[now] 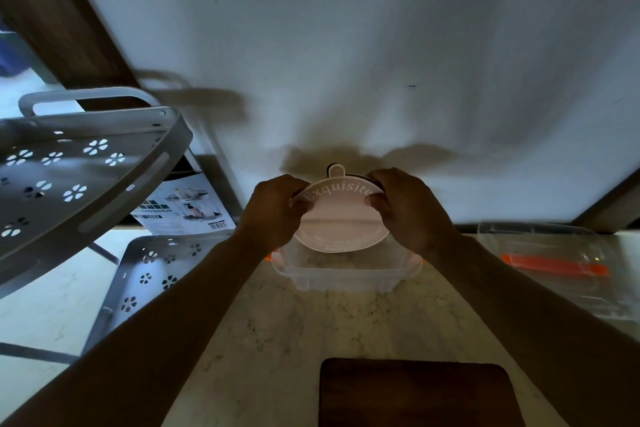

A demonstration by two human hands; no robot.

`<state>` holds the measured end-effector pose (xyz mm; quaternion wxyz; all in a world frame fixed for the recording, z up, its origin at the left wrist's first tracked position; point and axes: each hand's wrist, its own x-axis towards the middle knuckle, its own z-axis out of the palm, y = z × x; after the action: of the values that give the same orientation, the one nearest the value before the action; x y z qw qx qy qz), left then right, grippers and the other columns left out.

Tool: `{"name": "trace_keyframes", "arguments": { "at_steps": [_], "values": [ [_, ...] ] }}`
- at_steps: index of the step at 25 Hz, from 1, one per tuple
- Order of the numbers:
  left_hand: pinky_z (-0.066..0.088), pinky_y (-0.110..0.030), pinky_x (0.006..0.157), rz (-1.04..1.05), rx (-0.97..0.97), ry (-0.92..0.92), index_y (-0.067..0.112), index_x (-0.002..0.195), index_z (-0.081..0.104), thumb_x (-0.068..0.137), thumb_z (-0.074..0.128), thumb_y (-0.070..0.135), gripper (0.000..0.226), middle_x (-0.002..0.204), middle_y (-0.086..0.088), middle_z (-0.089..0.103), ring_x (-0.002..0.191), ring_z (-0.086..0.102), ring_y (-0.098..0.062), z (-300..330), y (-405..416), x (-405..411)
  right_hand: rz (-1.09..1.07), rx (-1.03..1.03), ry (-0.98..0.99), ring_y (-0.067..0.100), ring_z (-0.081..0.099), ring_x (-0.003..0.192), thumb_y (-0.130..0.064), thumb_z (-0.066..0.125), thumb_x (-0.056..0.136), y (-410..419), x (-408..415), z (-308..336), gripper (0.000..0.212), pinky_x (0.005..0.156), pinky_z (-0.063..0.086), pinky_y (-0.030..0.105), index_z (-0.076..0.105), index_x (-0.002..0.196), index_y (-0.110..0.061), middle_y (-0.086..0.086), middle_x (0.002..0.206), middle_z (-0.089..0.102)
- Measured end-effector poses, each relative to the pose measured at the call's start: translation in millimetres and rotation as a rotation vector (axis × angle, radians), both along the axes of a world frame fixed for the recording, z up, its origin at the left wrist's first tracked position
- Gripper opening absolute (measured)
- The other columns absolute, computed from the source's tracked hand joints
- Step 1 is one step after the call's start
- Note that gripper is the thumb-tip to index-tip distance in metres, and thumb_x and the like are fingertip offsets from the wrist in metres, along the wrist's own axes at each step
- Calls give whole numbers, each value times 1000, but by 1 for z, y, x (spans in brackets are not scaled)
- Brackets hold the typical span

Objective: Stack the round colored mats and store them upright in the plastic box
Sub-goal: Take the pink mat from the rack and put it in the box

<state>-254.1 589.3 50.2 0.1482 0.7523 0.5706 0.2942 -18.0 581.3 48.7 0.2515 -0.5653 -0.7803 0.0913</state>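
A stack of round mats (341,218) stands upright, its pale pink front face bearing the word "Exquisite" and a small tab at the top. A darker mat edge shows just behind it. My left hand (273,210) grips the stack's left rim and my right hand (407,208) grips its right rim. The stack's lower edge hangs just over the open clear plastic box (343,276), which sits on the marble counter near the wall. How many mats are in the stack is hidden.
A clear lid with an orange clip (554,267) lies to the right of the box. A dark wooden board (415,392) sits at the counter's front edge. A grey flower-punched rack (79,177) and a printed carton (187,208) stand at left.
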Motion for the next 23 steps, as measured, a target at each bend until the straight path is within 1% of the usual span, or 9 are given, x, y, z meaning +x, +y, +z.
{"name": "trace_keyframes", "arguments": {
  "at_steps": [2, 3, 8, 13, 15, 17, 19, 21, 23],
  "values": [
    [50, -32, 78, -6, -91, 103, 16, 103, 72, 86, 70, 16, 17, 100, -6, 72, 89, 64, -22, -3, 1, 6, -23, -69, -56, 30, 60, 95, -20, 59, 94, 0, -5, -7, 20, 78, 48, 39, 60, 113, -12, 10, 107, 62],
    [51, -35, 82, -11, -107, 127, 15, 104, 72, 87, 69, 16, 17, 102, -7, 72, 91, 64, -23, -5, 1, 10, -29, -90, -64, 31, 60, 96, -19, 60, 94, -1, -6, -9, 20, 79, 48, 40, 60, 112, -11, 10, 108, 62],
    [45, -30, 77, -7, -42, 34, 19, 104, 73, 86, 71, 19, 18, 99, -3, 73, 87, 64, -18, 1, 2, 7, -23, -6, 25, 27, 61, 89, -22, 63, 91, 2, 7, -3, 17, 73, 48, 36, 61, 107, -15, 7, 99, 66],
    [51, -39, 84, -58, -97, 124, 14, 104, 73, 88, 68, 16, 17, 102, -7, 72, 93, 64, -25, 0, -3, 5, 22, -36, -34, 28, 62, 88, -22, 64, 91, -6, 2, -11, 18, 72, 45, 34, 62, 107, -14, 7, 100, 66],
    [52, -41, 82, -50, -54, 110, 15, 102, 73, 87, 69, 16, 16, 100, -8, 73, 91, 65, -25, 0, -1, 0, 45, 23, -20, 28, 62, 85, -21, 64, 90, -5, 3, -9, 16, 70, 45, 34, 62, 105, -14, 7, 98, 65],
    [50, -36, 79, -38, -18, 68, 16, 103, 73, 87, 69, 18, 17, 100, -6, 73, 89, 65, -23, -3, 0, -4, 65, 70, -14, 27, 62, 82, -19, 65, 90, -5, 2, -8, 17, 68, 46, 33, 61, 105, -13, 7, 97, 65],
    [48, -32, 78, -46, -60, 96, 15, 105, 72, 88, 69, 19, 18, 102, -7, 73, 90, 65, -24, -7, -3, -2, 49, 30, -34, 29, 62, 85, -18, 64, 91, -9, -2, -14, 18, 70, 48, 35, 60, 107, -12, 8, 101, 63],
    [49, -35, 80, -69, -68, 141, 15, 104, 72, 88, 68, 20, 17, 101, -8, 73, 90, 65, -25, -8, -5, 1, 26, -4, -50, 30, 62, 87, -17, 62, 92, -11, -2, -16, 20, 71, 46, 35, 60, 110, -10, 10, 104, 63],
    [49, -37, 80, -67, -16, 115, 16, 102, 73, 87, 69, 20, 15, 98, -6, 73, 87, 65, -23, -5, -5, 2, 40, 24, -45, 29, 62, 86, -17, 61, 93, -13, 2, -14, 19, 70, 45, 33, 60, 111, -11, 9, 104, 63]
  ]
}}
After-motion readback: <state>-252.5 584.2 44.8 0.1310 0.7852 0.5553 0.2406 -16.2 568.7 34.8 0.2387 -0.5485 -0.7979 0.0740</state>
